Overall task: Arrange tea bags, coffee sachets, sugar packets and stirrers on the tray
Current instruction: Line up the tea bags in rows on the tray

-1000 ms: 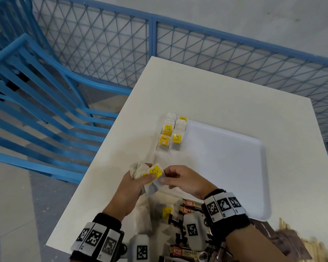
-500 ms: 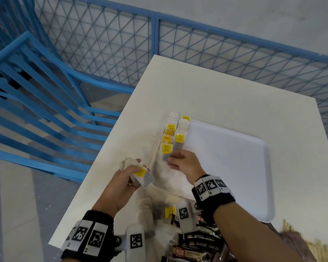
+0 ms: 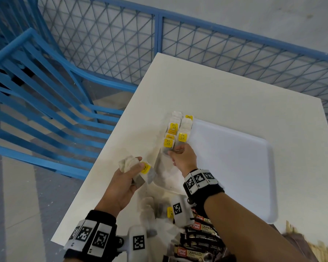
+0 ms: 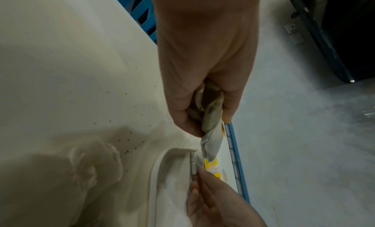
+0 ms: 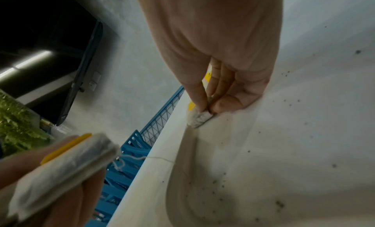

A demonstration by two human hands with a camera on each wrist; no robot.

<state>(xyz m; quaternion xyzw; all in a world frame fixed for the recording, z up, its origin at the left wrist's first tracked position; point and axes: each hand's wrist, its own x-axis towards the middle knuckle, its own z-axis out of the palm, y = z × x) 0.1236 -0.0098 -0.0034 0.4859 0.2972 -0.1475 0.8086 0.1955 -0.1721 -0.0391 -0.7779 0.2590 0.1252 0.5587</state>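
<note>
A white tray [image 3: 235, 167] lies on the white table [image 3: 225, 95]. Along its left rim lie two rows of tea bags [image 3: 175, 132] with yellow tags. My right hand [image 3: 175, 151] pinches the nearest tea bag [image 5: 199, 118] at the row's near end, thumb and forefinger on its edge. My left hand [image 3: 134, 167] hovers left of the tray corner and grips a bunch of tea bags [image 4: 211, 123], one yellow tag [image 3: 145, 167] showing. Brown coffee sachets [image 3: 199, 241] lie heaped at the table's near edge.
A blue mesh fence [image 3: 159, 35] runs behind the table, and blue slatted railings [image 3: 36, 103] stand to its left. A loose tea bag [image 3: 169, 212] lies near the sachets under my right wrist. Dark specks dot the tray floor [image 5: 284, 150].
My right hand took one tea bag from the left hand's bunch and carried it forward to the near end of the row on the tray. The left hand moved slightly left.
</note>
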